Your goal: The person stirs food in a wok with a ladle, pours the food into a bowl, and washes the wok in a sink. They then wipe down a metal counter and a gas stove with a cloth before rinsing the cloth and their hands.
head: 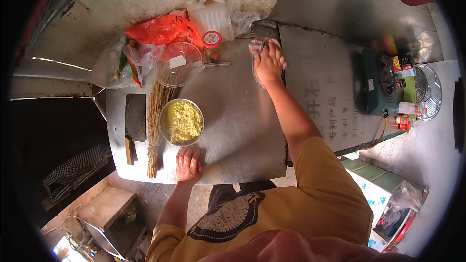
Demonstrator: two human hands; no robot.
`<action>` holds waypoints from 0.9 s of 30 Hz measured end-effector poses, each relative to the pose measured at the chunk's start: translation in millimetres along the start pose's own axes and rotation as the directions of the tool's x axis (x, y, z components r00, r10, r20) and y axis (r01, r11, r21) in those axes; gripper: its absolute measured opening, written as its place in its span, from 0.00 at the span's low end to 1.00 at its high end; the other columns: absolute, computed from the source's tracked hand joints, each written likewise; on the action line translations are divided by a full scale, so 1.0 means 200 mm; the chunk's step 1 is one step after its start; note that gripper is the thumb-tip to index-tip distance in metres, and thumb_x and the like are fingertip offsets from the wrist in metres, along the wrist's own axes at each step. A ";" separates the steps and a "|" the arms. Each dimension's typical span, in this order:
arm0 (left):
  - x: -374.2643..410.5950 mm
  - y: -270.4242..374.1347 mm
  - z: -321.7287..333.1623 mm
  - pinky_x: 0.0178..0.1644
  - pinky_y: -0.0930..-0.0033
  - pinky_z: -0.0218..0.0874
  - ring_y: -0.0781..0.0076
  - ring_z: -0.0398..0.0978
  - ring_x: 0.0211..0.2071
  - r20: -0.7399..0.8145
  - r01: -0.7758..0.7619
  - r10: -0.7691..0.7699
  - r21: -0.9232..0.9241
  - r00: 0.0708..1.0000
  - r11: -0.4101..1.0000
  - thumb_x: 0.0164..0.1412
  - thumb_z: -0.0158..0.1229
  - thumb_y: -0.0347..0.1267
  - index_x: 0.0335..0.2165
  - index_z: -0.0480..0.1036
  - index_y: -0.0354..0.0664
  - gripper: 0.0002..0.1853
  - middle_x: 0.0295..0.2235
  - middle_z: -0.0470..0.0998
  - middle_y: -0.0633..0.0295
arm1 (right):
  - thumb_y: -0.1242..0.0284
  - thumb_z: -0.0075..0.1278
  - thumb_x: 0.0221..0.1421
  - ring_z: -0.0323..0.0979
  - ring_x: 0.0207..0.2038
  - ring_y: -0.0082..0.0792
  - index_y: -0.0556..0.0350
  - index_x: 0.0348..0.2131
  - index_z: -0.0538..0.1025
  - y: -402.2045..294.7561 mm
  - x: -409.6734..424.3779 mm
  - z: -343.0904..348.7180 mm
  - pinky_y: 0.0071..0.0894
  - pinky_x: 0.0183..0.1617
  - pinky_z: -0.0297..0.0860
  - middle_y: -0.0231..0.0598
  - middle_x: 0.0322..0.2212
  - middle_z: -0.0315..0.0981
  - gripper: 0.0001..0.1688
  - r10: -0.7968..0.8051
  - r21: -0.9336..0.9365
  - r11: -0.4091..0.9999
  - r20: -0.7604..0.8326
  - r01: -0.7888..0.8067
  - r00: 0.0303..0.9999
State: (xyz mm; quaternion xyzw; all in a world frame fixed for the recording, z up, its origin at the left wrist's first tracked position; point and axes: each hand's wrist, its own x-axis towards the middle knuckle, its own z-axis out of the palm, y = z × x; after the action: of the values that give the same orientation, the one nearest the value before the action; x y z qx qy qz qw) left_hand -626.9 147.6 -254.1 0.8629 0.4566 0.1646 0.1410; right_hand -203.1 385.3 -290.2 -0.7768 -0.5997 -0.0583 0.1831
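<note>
My right hand [268,62] presses flat on a crumpled checked cloth [257,46], near the far right part of the metal tabletop [236,123]. The cloth sticks out past the fingers and beside the wrist. At the near edge, my left hand [189,164] rests on the metal with nothing in it. Its fingertips are close to a round metal bowl [162,131]; whether they touch it I cannot tell. Inside the bowl is a yellow, crumbly food [186,120]. A straw whisk broom [154,127] lies left of the bowl, partly under a clear plastic lid [187,76].
A cleaver [135,116] lies on the left. Along the back are a red plastic bag [164,29], a red-lidded jar [212,45] and a white plastic jug [209,14]. On the right, a green gas stove [375,83] stands among bottles, with a perforated steamer plate [435,91] beyond.
</note>
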 end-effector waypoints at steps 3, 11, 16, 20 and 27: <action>0.00 -0.01 0.01 0.65 0.41 0.54 0.46 0.62 0.61 0.013 0.005 -0.005 0.008 1.000 1.000 0.49 0.56 0.28 0.54 0.67 0.43 0.30 0.59 0.66 0.52 | 0.61 0.50 0.59 0.44 0.71 0.48 0.65 0.62 0.64 0.01 0.19 0.13 0.48 0.73 0.41 0.50 0.67 0.52 0.38 0.139 -0.058 0.989 0.021 -0.138 0.990; -0.01 0.00 0.02 0.65 0.41 0.53 0.46 0.61 0.61 -0.007 0.030 -0.030 0.003 1.000 1.000 0.48 0.56 0.28 0.54 0.68 0.44 0.30 0.58 0.66 0.52 | 0.58 0.45 0.62 0.50 0.70 0.49 0.66 0.63 0.64 0.10 0.29 0.08 0.46 0.74 0.46 0.52 0.68 0.53 0.38 -0.048 -0.123 0.988 0.300 0.089 0.953; 0.01 -0.01 0.02 0.65 0.41 0.53 0.46 0.61 0.61 0.006 0.003 -0.003 0.007 1.000 1.000 0.47 0.56 0.28 0.55 0.67 0.44 0.32 0.59 0.65 0.53 | 0.56 0.48 0.60 0.49 0.70 0.51 0.66 0.61 0.66 0.15 0.35 0.15 0.49 0.74 0.44 0.52 0.65 0.58 0.39 -0.046 -0.145 0.987 0.162 0.069 0.986; 0.01 0.00 0.01 0.65 0.41 0.53 0.46 0.62 0.61 0.024 0.029 -0.029 -0.003 0.999 1.000 0.47 0.57 0.27 0.55 0.67 0.44 0.32 0.58 0.66 0.53 | 0.54 0.50 0.59 0.49 0.70 0.49 0.64 0.56 0.70 -0.04 0.04 0.07 0.51 0.73 0.44 0.49 0.65 0.58 0.37 -0.112 -0.025 0.993 0.122 0.116 0.986; 0.00 0.02 -0.01 0.65 0.42 0.54 0.47 0.62 0.61 -0.005 0.034 -0.034 0.003 0.999 0.999 0.47 0.56 0.26 0.54 0.67 0.45 0.31 0.59 0.66 0.53 | 0.51 0.52 0.57 0.42 0.74 0.40 0.57 0.63 0.65 -0.19 -0.44 -0.28 0.48 0.74 0.39 0.41 0.70 0.50 0.43 -0.389 0.109 0.921 0.324 0.374 0.863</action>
State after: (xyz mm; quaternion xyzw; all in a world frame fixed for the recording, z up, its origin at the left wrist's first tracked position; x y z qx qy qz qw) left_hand -625.2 145.0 -251.5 0.8549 0.4716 0.1635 0.1415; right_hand -256.8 294.0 -256.6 -0.6371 -0.7648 0.0543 0.0784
